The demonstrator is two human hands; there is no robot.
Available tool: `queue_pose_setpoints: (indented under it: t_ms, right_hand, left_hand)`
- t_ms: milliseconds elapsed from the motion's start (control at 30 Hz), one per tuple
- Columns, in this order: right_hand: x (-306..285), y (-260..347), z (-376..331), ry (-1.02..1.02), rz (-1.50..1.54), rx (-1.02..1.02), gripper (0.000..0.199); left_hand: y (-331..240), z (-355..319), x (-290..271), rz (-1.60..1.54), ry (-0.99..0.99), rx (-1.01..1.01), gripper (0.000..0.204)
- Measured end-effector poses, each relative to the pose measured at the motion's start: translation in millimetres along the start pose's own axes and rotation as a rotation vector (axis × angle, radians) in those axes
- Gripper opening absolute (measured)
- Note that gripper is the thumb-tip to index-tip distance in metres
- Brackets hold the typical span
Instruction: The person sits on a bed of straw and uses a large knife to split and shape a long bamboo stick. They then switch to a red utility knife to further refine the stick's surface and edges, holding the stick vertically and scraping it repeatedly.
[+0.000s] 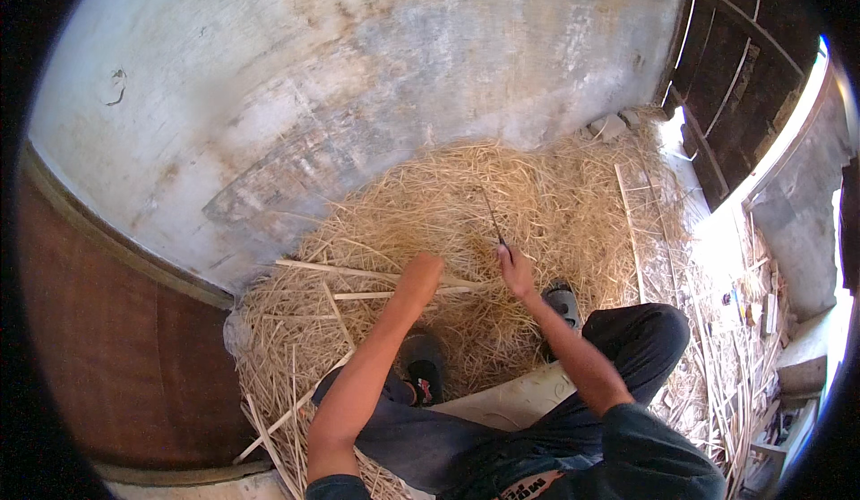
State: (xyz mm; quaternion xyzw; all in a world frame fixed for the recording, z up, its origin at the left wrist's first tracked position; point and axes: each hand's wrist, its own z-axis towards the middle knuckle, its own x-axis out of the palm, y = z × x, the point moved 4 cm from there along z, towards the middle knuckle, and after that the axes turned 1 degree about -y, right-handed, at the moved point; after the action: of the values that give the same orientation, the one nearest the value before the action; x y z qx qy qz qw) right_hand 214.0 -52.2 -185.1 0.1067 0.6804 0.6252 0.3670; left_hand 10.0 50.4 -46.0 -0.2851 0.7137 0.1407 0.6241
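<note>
I sit over a big heap of pale straw-like shavings [466, 204] on the floor. My left hand [421, 271] is closed around a long split cane strip [358, 273] that lies across the heap toward the left. My right hand [515, 267] grips a thin dark blade [493, 218] that points up and away from me, its base close to the strip's right end. Both forearms come in from the lower edge, above my dark trousers and grey shoes [564, 303].
A stained plaster wall [358, 70] curves behind the heap. More split strips [296, 401] lie at lower left, another long strip [632, 231] at right. A dark wooden door [735, 70] stands at upper right beside a bright opening. Wood scraps [743, 348] litter the right floor.
</note>
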Motion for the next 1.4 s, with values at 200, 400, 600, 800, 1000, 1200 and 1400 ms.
queue_pose_setpoints:
  t_ms: [200, 400, 600, 800, 1000, 1200, 1400]
  right_hand:
    - [54.9, -108.2, -112.1, 0.054, 0.007, 0.295, 0.059]
    - [60.8, -131.4, -126.4, 0.051, 0.002, 0.286, 0.062]
    - [39.9, -15.4, -83.4, -0.024, 0.248, 0.222, 0.057]
    - [73.8, -106.9, -130.4, -0.192, -0.053, 0.023, 0.052]
    - [96.8, -179.1, -137.0, 0.218, -0.182, 0.550, 0.056]
    - [88.1, -143.9, -110.7, 0.167, 0.630, 1.057, 0.044]
    - [66.1, -121.5, -114.7, 0.149, 0.362, 0.706, 0.042]
  left_hand:
    - [-15.2, 3.3, -4.9, 0.003, -0.074, 0.113, 0.009]
    - [-27.8, 6.2, -9.4, -0.051, 0.007, 0.071, 0.015]
    - [-17.0, 0.5, 0.6, -0.042, -0.010, 0.079, 0.015]
    - [-21.8, 3.9, 6.1, -0.023, -0.135, 0.190, 0.015]
    - [-14.5, 1.8, 13.5, -0.125, -0.042, 0.085, 0.021]
    - [-20.8, -2.0, 1.9, -0.135, -0.059, 0.092, 0.025]
    - [-24.2, -4.2, 7.0, -0.139, -0.135, 0.105, 0.028]
